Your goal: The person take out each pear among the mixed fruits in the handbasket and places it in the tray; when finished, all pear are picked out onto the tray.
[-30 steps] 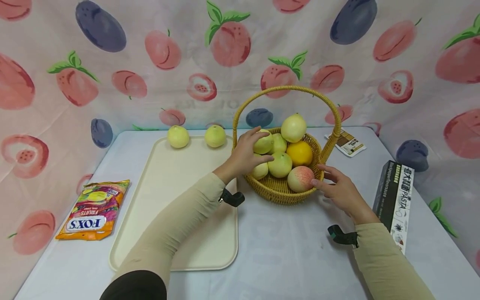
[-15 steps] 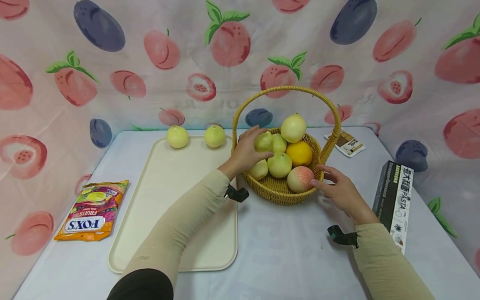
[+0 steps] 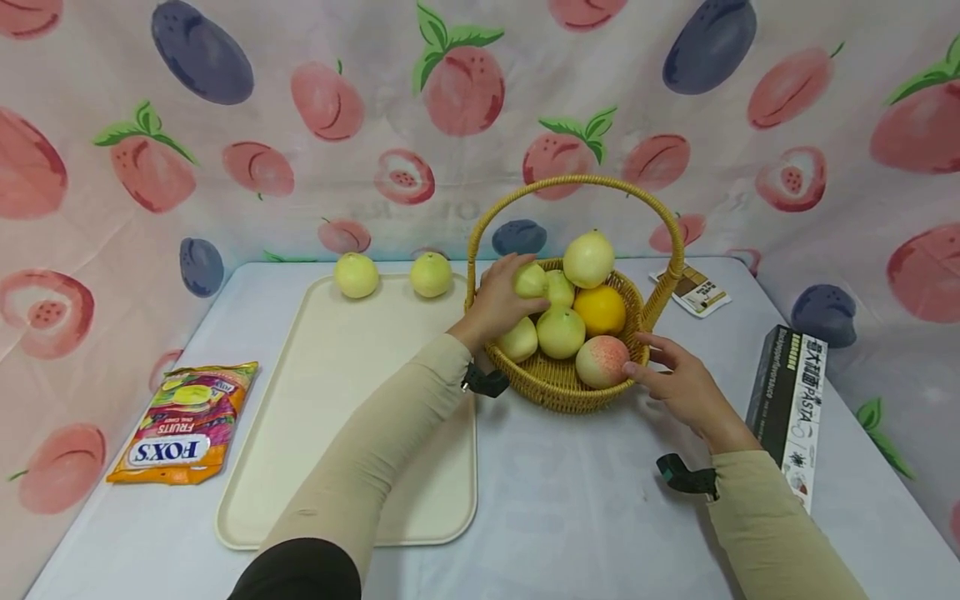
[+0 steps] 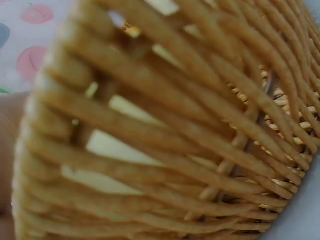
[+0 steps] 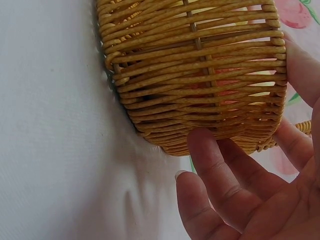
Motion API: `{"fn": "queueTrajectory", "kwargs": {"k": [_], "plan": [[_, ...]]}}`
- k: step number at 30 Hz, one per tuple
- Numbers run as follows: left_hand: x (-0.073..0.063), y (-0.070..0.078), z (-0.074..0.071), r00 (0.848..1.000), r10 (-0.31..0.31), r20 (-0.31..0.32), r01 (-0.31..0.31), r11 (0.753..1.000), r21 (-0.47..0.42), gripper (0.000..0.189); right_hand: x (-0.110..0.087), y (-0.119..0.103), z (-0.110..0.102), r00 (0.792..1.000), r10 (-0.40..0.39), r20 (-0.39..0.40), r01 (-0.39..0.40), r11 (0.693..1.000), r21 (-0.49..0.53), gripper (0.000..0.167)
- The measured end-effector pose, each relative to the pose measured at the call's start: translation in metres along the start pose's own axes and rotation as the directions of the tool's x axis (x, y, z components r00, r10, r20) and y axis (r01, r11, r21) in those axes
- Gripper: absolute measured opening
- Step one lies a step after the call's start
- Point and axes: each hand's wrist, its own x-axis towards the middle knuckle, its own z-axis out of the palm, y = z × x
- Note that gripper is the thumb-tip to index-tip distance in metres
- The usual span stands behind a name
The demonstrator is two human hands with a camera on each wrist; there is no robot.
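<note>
A round wicker basket [image 3: 558, 398] with a tall arched handle holds several pieces of fruit. My left hand [image 3: 498, 300] reaches over its left rim, with fingers and thumb around a pale green apple [image 3: 530, 281]. Other pale green apples [image 3: 561, 332], an orange [image 3: 600, 310] and a pink-blushed peach [image 3: 603, 362] lie around it. At the right rim, my right hand [image 3: 686, 387] holds the basket, thumb at the edge beside the peach. The right wrist view shows fingers [image 5: 215, 170] against the outer weave. In the left wrist view the basket wall [image 4: 165, 120] hides most of the hand.
A cream tray [image 3: 360, 400] lies left of the basket, with two pale green apples [image 3: 356, 275] at its far edge. Further left is a candy bag [image 3: 187, 423]. A pasta box [image 3: 789, 408] and a small packet [image 3: 697, 290] lie to the right.
My left hand has moved slightly right, and its fingers and thumb have drawn in around the pale green apple, which has shifted slightly right. The right hand stays at the basket rim.
</note>
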Motion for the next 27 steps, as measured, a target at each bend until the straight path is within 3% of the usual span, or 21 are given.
{"fn": "queueTrajectory", "kwargs": {"k": [6, 19, 27], "plan": [[0.0017, -0.0004, 0.0009, 1.000, -0.011, 0.010, 0.011, 1.000, 0.016, 0.074, 0.0003, 0.0012, 0.0007, 1.000, -0.030, -0.002, 0.030, 1.000, 0.002, 0.084], [0.0003, -0.0017, 0.0034, 0.998, 0.030, -0.053, -0.032, 0.999, -0.021, 0.068, 0.0016, 0.0015, 0.0004, 0.998, -0.055, -0.011, 0.055, 0.998, -0.008, 0.083], [-0.0014, -0.0032, 0.0065, 0.994, 0.096, -0.060, -0.099, 0.994, -0.045, 0.068, 0.0004, 0.0025, 0.0003, 0.999, -0.041, -0.014, 0.041, 0.999, -0.005, 0.085]]}}
